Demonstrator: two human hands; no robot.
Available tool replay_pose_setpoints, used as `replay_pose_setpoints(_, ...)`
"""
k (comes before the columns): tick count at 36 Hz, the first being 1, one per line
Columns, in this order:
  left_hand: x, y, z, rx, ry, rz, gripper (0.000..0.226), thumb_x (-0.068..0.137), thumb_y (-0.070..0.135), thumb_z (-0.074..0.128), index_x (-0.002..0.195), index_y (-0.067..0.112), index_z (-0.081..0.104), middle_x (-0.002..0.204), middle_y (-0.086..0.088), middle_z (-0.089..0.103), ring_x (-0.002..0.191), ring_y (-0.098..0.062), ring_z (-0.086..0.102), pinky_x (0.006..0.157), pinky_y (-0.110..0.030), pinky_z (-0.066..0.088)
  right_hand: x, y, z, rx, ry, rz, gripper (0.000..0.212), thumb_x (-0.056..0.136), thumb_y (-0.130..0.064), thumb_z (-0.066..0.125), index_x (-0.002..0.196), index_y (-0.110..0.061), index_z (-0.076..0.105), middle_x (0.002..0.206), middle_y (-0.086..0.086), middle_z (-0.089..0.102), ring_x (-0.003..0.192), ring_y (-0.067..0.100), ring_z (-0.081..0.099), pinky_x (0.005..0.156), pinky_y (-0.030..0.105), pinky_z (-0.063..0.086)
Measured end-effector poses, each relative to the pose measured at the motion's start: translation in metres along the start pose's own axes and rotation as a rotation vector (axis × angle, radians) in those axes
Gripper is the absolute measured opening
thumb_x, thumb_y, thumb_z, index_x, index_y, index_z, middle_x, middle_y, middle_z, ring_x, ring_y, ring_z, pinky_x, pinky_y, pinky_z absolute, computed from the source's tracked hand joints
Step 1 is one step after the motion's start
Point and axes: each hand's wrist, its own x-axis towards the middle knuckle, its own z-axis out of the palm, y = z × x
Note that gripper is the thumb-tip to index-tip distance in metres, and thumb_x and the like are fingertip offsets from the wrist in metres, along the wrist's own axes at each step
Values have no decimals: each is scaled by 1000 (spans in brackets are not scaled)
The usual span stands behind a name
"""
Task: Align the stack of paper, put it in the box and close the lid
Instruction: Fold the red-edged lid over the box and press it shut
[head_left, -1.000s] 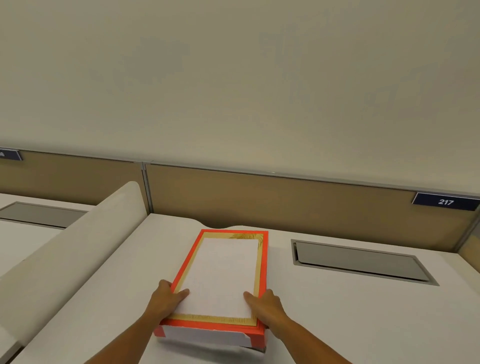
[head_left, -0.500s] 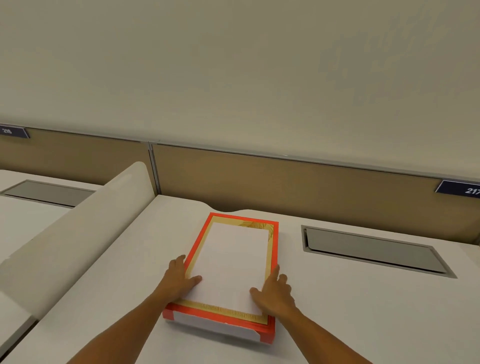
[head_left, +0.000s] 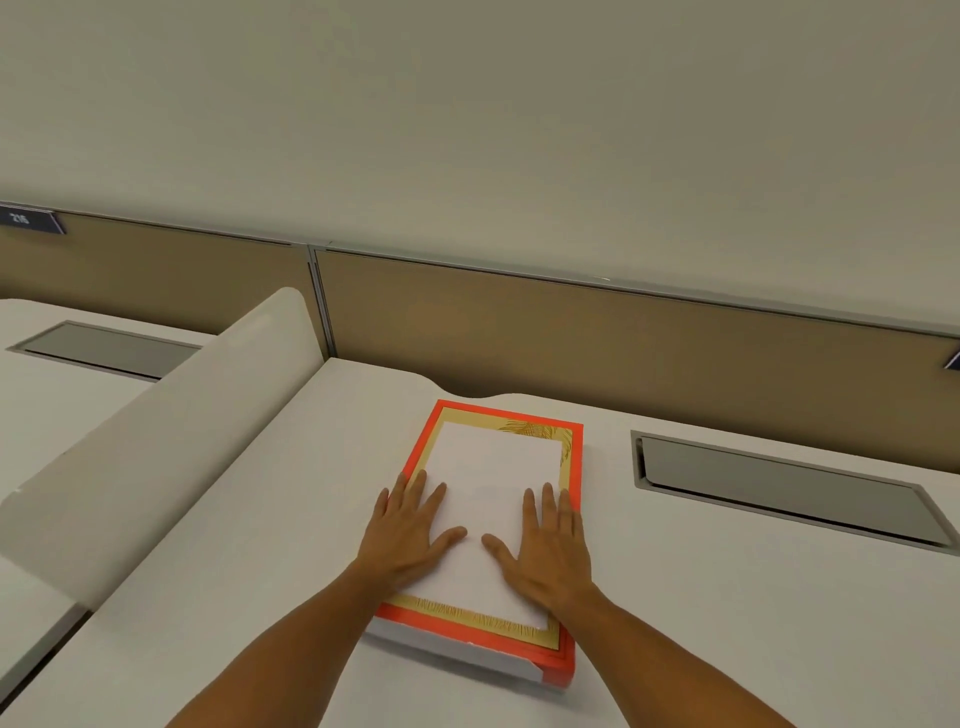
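Observation:
A flat box (head_left: 558, 657) with an orange rim lies on the white desk (head_left: 260, 545) in front of me. Its lid (head_left: 498, 467) is down, white in the middle with a gold band around it. My left hand (head_left: 408, 535) lies flat on the lid's near left part, fingers spread. My right hand (head_left: 550, 548) lies flat on the near right part, fingers spread too. Both palms rest on the lid and hold nothing. The stack of paper is not in sight.
A curved white divider (head_left: 156, 441) runs along the desk's left side. A grey recessed cable flap (head_left: 784, 491) sits in the desk to the right of the box. A tan partition (head_left: 571, 343) stands behind the desk, and a second desk lies at far left.
Both hands have slid from the lid's near corners onto its top and now lie flat, fingers spread. The lid sits lower on the box than a second ago.

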Motion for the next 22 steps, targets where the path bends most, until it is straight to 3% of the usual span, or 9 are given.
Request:
replay_pose_setpoints(9,1,-3,13,8,31,2,97,72,86,-4,155,35,-1,165,2,-10,152,-25,-12,124,-49,-2,2,2,15,-12,5,15,106,78,-88,7,160,-21,-4,168,5,-10,154,31,-14,122,46,-10)
replay_pose_setpoints(22,1,-4,20,40,44,3,93,76,84,-4,155,35,-5,165,1,-14,152,-28,-12,122,-51,-2,-2,2,20,-53,56,4,107,76,-87,-2,161,-21,-4,168,6,-11,154,30,-14,124,47,-9)
